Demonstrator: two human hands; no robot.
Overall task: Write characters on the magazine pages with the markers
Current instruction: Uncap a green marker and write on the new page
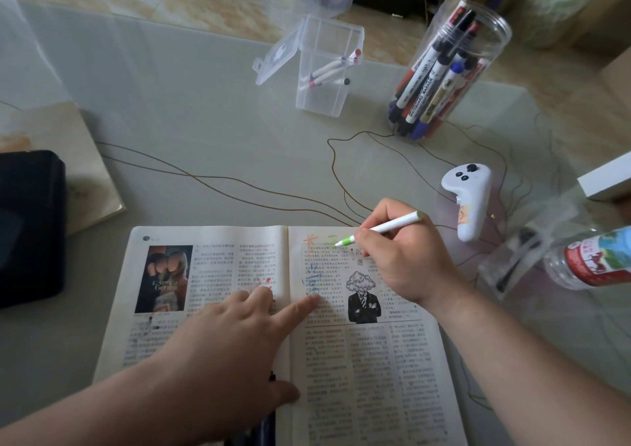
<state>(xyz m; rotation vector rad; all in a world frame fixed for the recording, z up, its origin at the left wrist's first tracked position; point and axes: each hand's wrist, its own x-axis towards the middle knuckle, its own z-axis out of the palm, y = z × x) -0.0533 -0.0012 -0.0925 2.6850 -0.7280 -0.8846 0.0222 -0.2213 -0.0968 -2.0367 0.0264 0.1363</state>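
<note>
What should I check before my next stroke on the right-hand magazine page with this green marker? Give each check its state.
1. Cap off the white marker with a green tip: ok, the bare tip shows.
2. Grip: ok, the right hand pinches the marker.
3. Tip touching paper: cannot tell; it sits over the top margin of the open printed magazine.
4. Pages held flat: ok, the left hand presses straight fingers across the fold.
5. Elbow room: ok, the white handheld controller and the clear red-labelled plastic bottle lie apart from the magazine.
</note>
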